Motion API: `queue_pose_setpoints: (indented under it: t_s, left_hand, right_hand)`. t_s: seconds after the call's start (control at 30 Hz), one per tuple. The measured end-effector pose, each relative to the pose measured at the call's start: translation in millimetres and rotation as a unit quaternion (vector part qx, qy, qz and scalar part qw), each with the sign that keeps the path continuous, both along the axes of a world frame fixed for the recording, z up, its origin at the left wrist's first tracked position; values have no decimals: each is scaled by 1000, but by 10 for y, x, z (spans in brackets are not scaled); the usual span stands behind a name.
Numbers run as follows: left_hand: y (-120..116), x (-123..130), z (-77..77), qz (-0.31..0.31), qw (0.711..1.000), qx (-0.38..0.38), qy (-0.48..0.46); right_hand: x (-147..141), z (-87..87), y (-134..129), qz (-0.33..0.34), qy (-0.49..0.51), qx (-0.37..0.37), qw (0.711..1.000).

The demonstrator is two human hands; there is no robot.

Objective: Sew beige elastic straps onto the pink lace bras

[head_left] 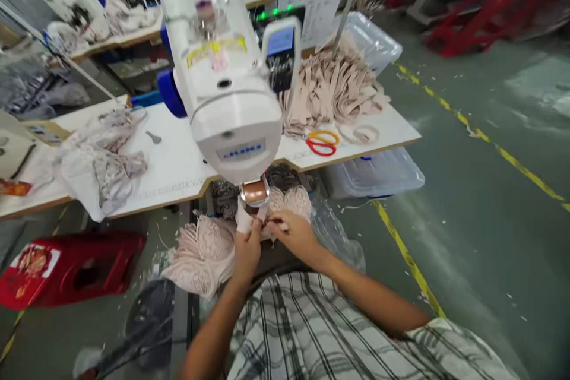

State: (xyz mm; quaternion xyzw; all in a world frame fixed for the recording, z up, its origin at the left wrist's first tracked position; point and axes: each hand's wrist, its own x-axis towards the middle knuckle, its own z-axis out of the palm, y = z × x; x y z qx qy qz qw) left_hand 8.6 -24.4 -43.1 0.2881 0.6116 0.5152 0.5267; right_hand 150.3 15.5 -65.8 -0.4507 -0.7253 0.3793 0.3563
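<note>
Pinched between the fingers of left hand and right hand: pale pink fabric, beneath the sewing machine head, just below centre of frame. Align edges squarely; guide flat, under light, even tension.

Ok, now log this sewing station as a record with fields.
Machine: white sewing machine, rounded blue knob
Left hand: pinches pale pink fabric at machine's near end
Right hand: curled close by, grip unclear
White tabletop, right: heaped beige fabric strips, orange-and-red-handled scissors
Tabletop, left: crumpled pale cloth
Lower left: red plastic stool
</note>
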Motion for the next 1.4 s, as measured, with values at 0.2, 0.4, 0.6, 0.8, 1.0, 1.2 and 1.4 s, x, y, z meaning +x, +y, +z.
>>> queue_pose_setpoints:
  t_s: [0.2, 0.4, 0.6, 0.8, 1.0, 1.2, 1.4]
  left_hand:
    - [-44, -245, 205, -203, 977, -25, 50]
    - [18, -288, 326, -256, 963, 3, 87]
    - [1, -297, 323, -140, 989, -51, -12]
    - [12, -113, 254, -59, 996, -14, -69]
    - [-27, -10, 361, -25, 998, -22, 54]
    - [-2, -42, 320, -68, 990, 28, 121]
    - [-87, 11, 271, -76, 987, 83, 111]
  right_hand:
    - [324, 278, 232, 234, -54, 28, 970]
    - [338, 296, 250, 123, -30, -84, 988]
    - [422, 313, 162, -19, -81, -42, 996]
    - [234, 435, 12, 69, -64, 40, 995]
    - [86, 433, -7, 43, -42, 35, 998]
    - [83, 415, 166, 65, -33, -48, 996]
    - [196, 535, 224, 134, -7, -95, 986]
